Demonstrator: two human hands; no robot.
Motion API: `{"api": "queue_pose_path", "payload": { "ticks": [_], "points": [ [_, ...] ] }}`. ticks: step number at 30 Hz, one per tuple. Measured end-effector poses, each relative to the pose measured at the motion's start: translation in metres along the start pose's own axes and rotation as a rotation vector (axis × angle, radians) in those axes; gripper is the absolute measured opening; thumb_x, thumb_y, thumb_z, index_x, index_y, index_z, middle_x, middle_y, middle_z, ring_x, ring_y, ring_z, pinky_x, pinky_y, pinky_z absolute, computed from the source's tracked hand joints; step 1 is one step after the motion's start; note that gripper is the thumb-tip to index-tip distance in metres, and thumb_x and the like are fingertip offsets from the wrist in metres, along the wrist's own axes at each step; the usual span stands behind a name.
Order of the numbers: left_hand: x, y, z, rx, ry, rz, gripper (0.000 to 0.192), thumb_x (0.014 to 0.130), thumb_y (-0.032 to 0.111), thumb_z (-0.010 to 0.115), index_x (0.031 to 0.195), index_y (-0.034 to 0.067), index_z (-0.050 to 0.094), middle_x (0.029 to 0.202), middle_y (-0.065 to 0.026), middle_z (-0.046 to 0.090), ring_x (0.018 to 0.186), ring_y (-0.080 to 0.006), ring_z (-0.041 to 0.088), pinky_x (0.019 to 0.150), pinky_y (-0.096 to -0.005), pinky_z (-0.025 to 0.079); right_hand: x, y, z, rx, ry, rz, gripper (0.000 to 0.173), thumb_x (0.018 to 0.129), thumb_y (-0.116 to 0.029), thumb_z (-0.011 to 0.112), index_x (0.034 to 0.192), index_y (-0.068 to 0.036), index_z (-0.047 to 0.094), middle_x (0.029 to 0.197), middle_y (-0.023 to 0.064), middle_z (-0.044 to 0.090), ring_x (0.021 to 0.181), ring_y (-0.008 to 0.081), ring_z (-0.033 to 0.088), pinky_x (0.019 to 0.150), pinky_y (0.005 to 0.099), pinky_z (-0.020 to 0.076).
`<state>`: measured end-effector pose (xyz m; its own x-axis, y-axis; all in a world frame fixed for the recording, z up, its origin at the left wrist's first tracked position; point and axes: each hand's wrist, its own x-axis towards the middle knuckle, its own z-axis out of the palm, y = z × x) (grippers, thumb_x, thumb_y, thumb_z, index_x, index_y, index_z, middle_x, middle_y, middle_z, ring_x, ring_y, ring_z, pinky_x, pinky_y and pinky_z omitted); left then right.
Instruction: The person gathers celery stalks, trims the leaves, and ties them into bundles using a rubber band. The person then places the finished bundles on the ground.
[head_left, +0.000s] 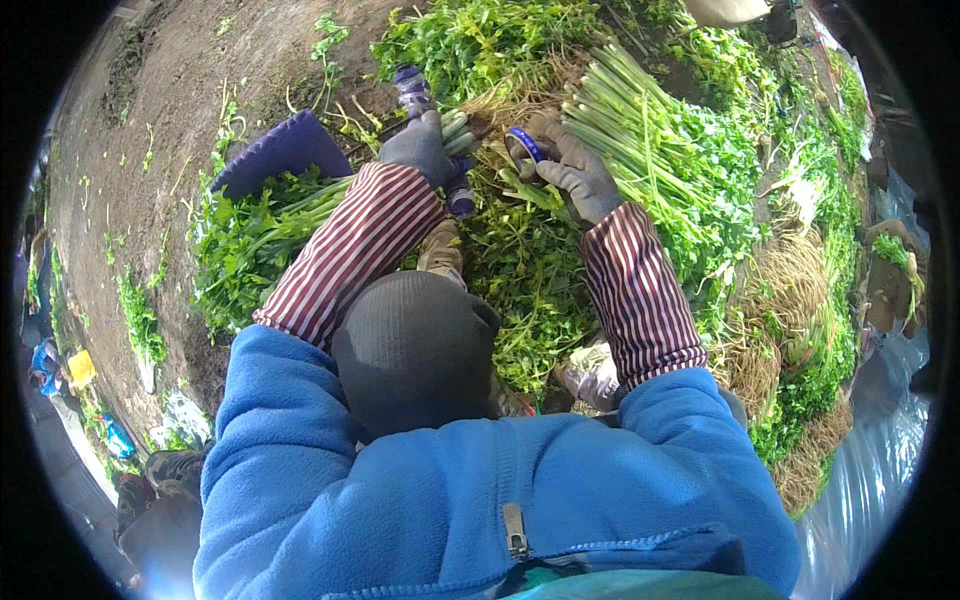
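Note:
My left hand (420, 148), in a grey glove, is closed around a bunch of celery stalks (457, 133), whose leafy tops reach down and left under my forearm. Beside that hand shows a purple wrapped bar (412, 88). My right hand (581, 176), also gloved, holds a roll of blue tape (525, 142) close to the root end of the bunch. Just right of it lies a large pile of celery (660, 127), stalks towards the hand and leaves away.
A purple padded panel (285, 154) stands at the left. Trimmed leaves (536, 277) cover the ground between my feet. Bundled celery with roots (787, 281) lies at the right, near clear plastic sheeting (862, 465). Another person's leg (169, 525) shows at lower left.

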<state>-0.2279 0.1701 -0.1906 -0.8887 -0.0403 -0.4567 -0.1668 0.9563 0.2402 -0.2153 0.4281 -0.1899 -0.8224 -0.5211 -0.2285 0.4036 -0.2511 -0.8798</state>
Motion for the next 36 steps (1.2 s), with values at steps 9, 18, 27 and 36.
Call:
{"api": "queue_pose_path", "payload": {
  "ticks": [9, 18, 27, 36],
  "points": [
    [-0.001, 0.002, -0.002, 0.018, -0.026, -0.007, 0.069, 0.080, 0.034, 0.082, 0.133, 0.007, 0.046, 0.123, -0.0210, 0.065, 0.112, -0.0375, 0.067, 0.092, -0.0485, 0.056, 0.003, 0.004, 0.016, -0.842, 0.096, 0.064, 0.070, 0.090, 0.011, 0.063, 0.152, -0.012, 0.042, 0.150, 0.0132, 0.052, 0.129, 0.0274, 0.060, 0.106, 0.0361, 0.0517],
    [-0.004, 0.004, -0.006, 0.047, -0.030, -0.010, 0.068, 0.084, 0.034, 0.079, 0.135, 0.004, 0.046, 0.123, -0.0195, 0.065, 0.112, -0.0355, 0.068, 0.092, -0.0469, 0.057, 0.016, 0.042, 0.033, -0.310, 0.240, 0.256, 0.040, 0.092, 0.012, 0.056, 0.132, 0.007, 0.056, 0.119, 0.0201, 0.068, 0.101, 0.0223, 0.068, 0.089, 0.0332, 0.0573],
    [-0.002, 0.005, -0.009, 0.025, -0.068, -0.021, 0.070, 0.085, 0.034, 0.078, 0.138, 0.003, 0.044, 0.126, -0.0209, 0.064, 0.114, -0.0352, 0.067, 0.095, -0.0467, 0.057, 0.034, 0.049, 0.041, -0.386, 0.241, 0.293, 0.043, 0.090, 0.007, 0.063, 0.132, 0.007, 0.055, 0.117, 0.0182, 0.070, 0.102, 0.0223, 0.068, 0.088, 0.0336, 0.0562],
    [-0.001, 0.003, -0.004, 0.023, -0.036, -0.026, 0.069, 0.082, 0.035, 0.080, 0.134, 0.005, 0.045, 0.124, -0.0208, 0.065, 0.113, -0.0349, 0.068, 0.093, -0.0480, 0.057, 0.050, 0.078, 0.037, -0.328, 0.326, 0.176, 0.034, 0.087, 0.002, 0.069, 0.120, 0.007, 0.063, 0.110, 0.0197, 0.073, 0.094, 0.0248, 0.072, 0.084, 0.0338, 0.0567]
  ]
}}
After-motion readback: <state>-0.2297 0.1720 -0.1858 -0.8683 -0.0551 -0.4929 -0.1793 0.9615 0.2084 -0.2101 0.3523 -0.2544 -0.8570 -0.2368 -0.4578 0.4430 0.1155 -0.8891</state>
